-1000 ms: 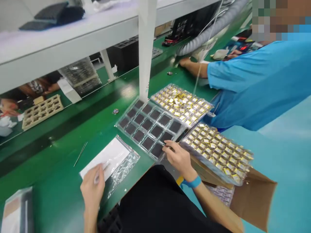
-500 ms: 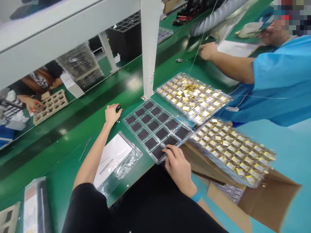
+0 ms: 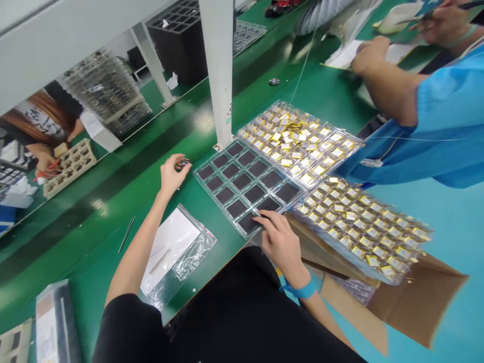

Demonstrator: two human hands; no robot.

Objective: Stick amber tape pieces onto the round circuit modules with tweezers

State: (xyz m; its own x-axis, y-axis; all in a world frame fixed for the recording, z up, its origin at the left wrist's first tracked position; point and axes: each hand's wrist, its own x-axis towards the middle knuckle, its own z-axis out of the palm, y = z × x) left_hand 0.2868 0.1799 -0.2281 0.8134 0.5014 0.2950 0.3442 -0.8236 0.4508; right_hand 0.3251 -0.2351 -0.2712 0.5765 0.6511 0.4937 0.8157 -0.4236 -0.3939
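The small round part [image 3: 184, 163] sits near the tray [image 3: 250, 175], pinched by your left hand [image 3: 172, 174]; hold it lightly and steady the tray with your half-curled right hand [image 3: 280, 241], whose grip I cannot tell.

Bright, even, cool light fills the scene, apparently from above. Pale glare smears the glossy green desk [image 3: 91, 267] towards 11 o'clock, beside dark streaks. Small highlights edge the clear tray [image 3: 222, 205] near the center, and sharp glints crease the plastic bag [image 3: 194, 258] at 7 o'clock. Beneath the shelf [image 3: 94, 55], towards 10 o'clock, things look dimmer and hazier. The co-worker's arm [image 3: 393, 85] at 2 o'clock is blurred. Wide-angle stretching pulls at the outer edges, the cardboard flap [image 3: 419, 300] at 4 o'clock looking soft.
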